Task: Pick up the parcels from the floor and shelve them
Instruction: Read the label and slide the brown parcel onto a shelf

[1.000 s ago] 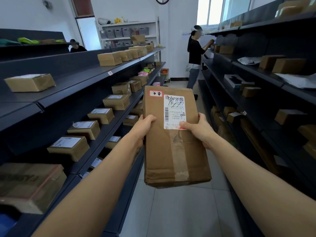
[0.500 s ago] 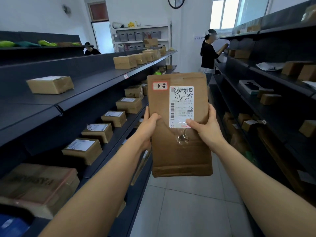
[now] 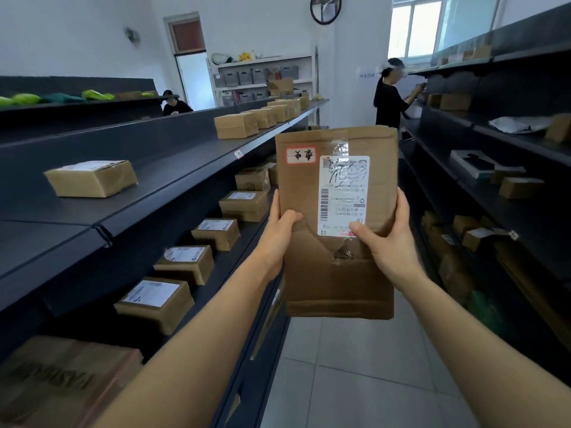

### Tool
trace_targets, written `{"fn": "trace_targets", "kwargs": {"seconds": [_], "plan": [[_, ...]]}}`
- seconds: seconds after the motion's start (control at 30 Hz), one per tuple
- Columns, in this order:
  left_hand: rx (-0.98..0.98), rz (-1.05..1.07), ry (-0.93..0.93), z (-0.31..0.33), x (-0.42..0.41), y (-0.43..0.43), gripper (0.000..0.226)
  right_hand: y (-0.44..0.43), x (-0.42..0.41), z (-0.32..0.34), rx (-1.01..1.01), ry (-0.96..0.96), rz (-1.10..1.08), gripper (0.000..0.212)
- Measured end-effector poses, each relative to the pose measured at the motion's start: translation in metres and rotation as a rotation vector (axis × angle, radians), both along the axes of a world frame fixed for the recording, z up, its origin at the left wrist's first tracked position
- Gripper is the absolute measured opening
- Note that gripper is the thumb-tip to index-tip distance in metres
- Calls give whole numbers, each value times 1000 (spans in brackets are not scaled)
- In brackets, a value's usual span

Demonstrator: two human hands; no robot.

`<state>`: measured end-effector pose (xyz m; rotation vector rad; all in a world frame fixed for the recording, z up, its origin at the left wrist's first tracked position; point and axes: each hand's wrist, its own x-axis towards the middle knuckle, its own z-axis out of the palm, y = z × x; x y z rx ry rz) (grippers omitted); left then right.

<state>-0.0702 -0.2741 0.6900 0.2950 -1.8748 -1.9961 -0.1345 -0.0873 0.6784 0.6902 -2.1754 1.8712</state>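
Note:
I hold a flat brown cardboard parcel [image 3: 312, 186] upright in front of me, over the aisle between two dark shelf units. It carries a white shipping label and a small red-bordered sticker, with clear tape down its face. My left hand [image 3: 279, 233] grips its left edge, thumb on the front. My right hand [image 3: 389, 242] grips its right edge, thumb on the label's lower corner. The left shelf unit [image 3: 173, 193] stands beside my left arm.
Several brown boxes [image 3: 182, 264] line the left unit's middle shelf; one box [image 3: 91, 179] lies on its upper shelf. The right shelf unit [image 3: 494, 208] holds more boxes. A person in black [image 3: 390, 100] stands at the aisle's far end. Grey floor tiles [image 3: 355, 366] run below.
Both hands have lifted the parcel higher and tilted it upright, facing me. My view has risen with it and moved a little forward along the aisle.

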Motion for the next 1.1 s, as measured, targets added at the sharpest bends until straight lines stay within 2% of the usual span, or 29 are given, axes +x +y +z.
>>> {"fn": "trace_targets", "kwargs": {"seconds": [0.13,0.3,0.6,0.83,0.97,1.1], "plan": [[-6,63,45,11,-50,-3,69,-8,-56,13,0,29,26,97],[-17,42,74,16,-62,-3,68,-8,-69,14,-36,74,23,97],[-12,119,88,38,-143,-1,73,-19,-163,31,-82,93,104,96],[15,-24,109,36,-243,26,65,20,-227,30,-59,85,-101,98],[18,-161,104,33,-312,59,72,60,-265,29,-60,69,-261,99],[-12,-352,115,29,-376,93,59,94,-293,27,-84,52,-421,98]]}}
